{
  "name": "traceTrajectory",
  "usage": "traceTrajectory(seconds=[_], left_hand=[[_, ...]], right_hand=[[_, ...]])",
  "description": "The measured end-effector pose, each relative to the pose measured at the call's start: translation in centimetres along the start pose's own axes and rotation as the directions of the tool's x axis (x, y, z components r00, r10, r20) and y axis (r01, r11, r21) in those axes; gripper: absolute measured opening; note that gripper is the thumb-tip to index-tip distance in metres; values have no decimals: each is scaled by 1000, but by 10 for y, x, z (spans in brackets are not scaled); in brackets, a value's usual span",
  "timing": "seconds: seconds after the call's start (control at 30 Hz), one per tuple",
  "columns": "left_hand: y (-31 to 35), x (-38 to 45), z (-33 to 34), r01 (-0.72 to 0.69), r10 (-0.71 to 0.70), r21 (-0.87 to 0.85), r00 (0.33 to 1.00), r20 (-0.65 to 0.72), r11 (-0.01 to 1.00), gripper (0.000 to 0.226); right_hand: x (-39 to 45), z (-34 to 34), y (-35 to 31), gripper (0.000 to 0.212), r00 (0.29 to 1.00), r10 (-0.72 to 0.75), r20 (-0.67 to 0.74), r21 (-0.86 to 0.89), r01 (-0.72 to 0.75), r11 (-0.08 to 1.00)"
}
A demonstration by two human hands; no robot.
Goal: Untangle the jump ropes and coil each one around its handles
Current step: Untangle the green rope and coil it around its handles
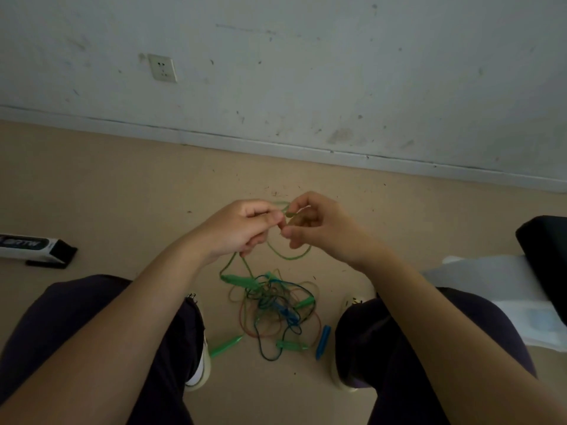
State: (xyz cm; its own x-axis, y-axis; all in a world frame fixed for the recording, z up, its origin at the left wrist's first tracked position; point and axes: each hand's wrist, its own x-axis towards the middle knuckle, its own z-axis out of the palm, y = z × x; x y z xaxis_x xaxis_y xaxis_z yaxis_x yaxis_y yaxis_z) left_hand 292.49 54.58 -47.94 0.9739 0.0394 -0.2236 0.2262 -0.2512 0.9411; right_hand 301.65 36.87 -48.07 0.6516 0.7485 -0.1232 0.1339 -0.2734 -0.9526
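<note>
The untangling step is under way, and no rope is yet free or coiled, judging by the pile. Nearest, between the person's knees and shoes, the tangle of jump ropes (273,305) lies on the floor (92,185): green, blue and reddish cords knotted together, with green handles (225,345) and a blue handle (322,341) lying at its near edge. A green cord (288,254) rises from that heap to the hands held above it. The left hand (242,231) has its fingers (270,217) curled and pinched on the cord; the right hand (319,228) meets it, fingertips drawn together on the same strand, seemingly working a knot. The next move likely calls for easing that loop loose and drawing the green strand out of the heap without tightening the other cords. Beyond stands a scuffed wall (306,72) with a socket (162,68).
</note>
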Motion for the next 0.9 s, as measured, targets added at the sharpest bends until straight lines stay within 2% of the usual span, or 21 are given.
traceTrajectory(seconds=[0.07,0.17,0.27,0.33,0.4,0.5,0.57,0.63,0.73,0.9], left_hand=[[0,2,1,13,-13,-27,1000,-10,1000,23],[0,2,-9,1,0,25,1000,-31,1000,20],[0,-2,-19,-26,29,63,999,-45,998,19],[-2,-2,-23,-21,31,102,995,-95,995,21],[-4,-1,-25,-6,25,131,989,-147,991,25],[-5,0,-16,24,-10,108,992,-122,994,28],[-5,1,-5,23,-18,71,997,-73,997,27],[-5,2,4,16,-13,54,998,-55,998,23],[-2,2,4,6,-6,9,999,-37,1000,19],[-2,1,-17,24,-19,92,998,-54,995,23]], right_hand=[[1,4,-1,23,999,-16,-29,-73,13,997],[2,-5,-6,13,994,-50,-101,-148,35,988],[1,-18,-10,7,962,-83,-262,-188,34,982],[1,-25,-8,9,928,-98,-359,-155,44,987],[1,-29,-6,9,936,-79,-342,-135,34,990],[0,-22,-5,4,982,-28,-186,-50,19,999],[0,-11,-5,14,996,3,-94,-11,-4,1000],[-1,0,-4,22,999,16,-46,-87,-20,996],[0,3,-5,22,998,-5,-60,-177,-6,984],[1,-17,-10,15,978,-60,-200,-214,16,977]])
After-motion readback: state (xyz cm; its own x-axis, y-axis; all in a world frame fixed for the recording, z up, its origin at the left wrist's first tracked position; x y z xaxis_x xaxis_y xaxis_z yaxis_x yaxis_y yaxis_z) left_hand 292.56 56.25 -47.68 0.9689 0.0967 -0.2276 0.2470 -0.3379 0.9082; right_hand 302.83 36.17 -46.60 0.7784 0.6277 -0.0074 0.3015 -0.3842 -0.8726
